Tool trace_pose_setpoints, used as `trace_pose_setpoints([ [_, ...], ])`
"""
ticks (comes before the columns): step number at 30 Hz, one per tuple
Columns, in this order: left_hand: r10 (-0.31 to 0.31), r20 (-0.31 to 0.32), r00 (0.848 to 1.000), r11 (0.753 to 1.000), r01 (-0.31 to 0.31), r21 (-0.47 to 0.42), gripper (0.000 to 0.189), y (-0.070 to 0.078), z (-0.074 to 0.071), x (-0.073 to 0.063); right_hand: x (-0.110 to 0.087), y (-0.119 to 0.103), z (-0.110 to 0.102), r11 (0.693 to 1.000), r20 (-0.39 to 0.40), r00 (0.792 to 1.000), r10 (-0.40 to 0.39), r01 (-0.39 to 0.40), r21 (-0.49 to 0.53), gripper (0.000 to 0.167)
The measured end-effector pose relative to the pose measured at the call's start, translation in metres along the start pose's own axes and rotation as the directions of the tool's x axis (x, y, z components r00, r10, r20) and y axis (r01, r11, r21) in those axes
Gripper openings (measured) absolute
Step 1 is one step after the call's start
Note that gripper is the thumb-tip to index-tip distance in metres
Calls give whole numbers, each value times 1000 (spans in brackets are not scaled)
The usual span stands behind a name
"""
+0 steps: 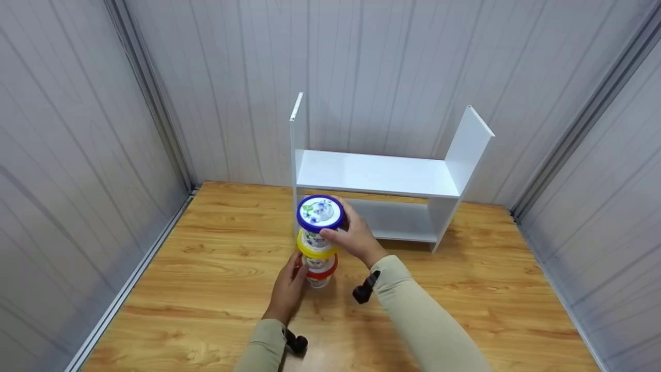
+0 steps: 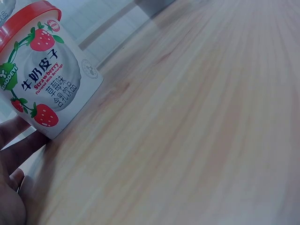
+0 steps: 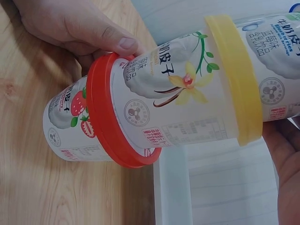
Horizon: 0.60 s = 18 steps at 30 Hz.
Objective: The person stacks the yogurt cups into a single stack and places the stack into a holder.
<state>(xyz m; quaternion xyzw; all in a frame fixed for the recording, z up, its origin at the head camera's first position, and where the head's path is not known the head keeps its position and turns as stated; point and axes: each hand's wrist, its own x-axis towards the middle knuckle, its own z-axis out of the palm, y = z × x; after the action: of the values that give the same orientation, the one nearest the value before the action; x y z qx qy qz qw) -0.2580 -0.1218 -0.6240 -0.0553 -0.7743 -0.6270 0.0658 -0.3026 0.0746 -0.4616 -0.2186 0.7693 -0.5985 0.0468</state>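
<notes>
Three white paper cups of flavored milk drink stand stacked in front of the shelf. At the bottom is the strawberry cup with a red lid [image 2: 44,70], its base on the table. On its lid rests the yellow-lidded cup [image 3: 183,103], and the blue-lidded cup [image 1: 320,213] tops the stack. My right hand [image 1: 359,237] grips the blue-lidded cup from the right, thumb in front. Low on the left, my left hand [image 1: 286,289] holds the red-lidded cup near its lid, with the thumb by the yellow-lidded cup's base. Some of its fingers are hidden behind the cups.
A white two-tier shelf [image 1: 377,173] with tall side panels stands behind the cups on the wooden table [image 1: 222,248]. Pale panelled walls [image 1: 248,77] close in the back and both sides.
</notes>
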Motion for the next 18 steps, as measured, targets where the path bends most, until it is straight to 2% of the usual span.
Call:
trace_pose_setpoints([
  [7, -28, 11, 1000, 1000, 29, -13, 54, 0, 1, 0, -2, -2, 0, 1000, 3, 1000, 26, -26, -8, 96],
  [12, -48, 16, 999, 998, 49, -46, 53, -1, 3, -1, -4, -6, -3, 998, 34, 998, 60, -59, -27, 107],
  [18, -63, 2, 998, 997, 63, -37, 51, 0, 3, -2, -8, -10, -12, 999, 76, 996, 46, -44, -25, 117],
])
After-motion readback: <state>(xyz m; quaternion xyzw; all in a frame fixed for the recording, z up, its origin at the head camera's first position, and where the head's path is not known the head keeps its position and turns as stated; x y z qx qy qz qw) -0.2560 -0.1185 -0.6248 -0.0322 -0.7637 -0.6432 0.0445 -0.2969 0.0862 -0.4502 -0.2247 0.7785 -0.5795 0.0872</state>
